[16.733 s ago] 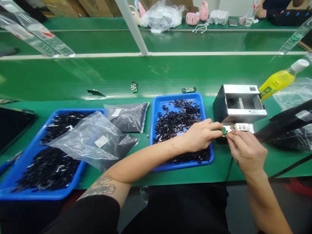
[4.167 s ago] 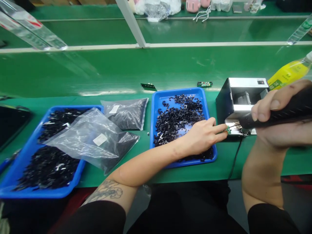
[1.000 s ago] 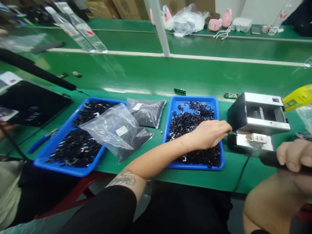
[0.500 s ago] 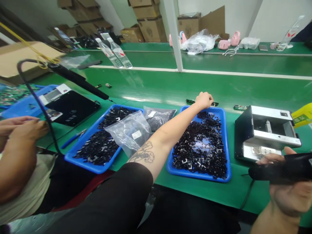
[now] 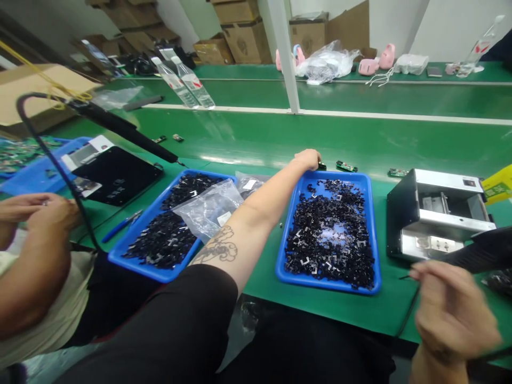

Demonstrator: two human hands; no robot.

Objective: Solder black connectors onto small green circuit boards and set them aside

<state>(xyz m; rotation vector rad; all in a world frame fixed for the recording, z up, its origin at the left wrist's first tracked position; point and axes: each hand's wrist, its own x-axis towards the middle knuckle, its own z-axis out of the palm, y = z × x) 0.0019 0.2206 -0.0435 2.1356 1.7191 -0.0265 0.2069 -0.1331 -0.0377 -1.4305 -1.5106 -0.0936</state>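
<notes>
My left hand reaches past the far edge of a blue tray. Its fingers are closed on a small circuit board, which they mostly cover. Just right of it lies another green circuit board. My right hand, smeared by motion, is at the lower right with fingers pinched at the front end of a black electric screwdriver. The thin bit pokes out left of the fingertips. Many small black clips fill the tray between my hands.
A silver-black screw feeder stands right of the tray, near another board. Left are a second parts tray, a clear bag, blue pliers, a hanging screwdriver and a co-worker's hands.
My left hand has moved left from one circuit board to another, leaving a board visible behind the tray. My right hand has shifted forward along the screwdriver, its fingers now curled near the tip.
</notes>
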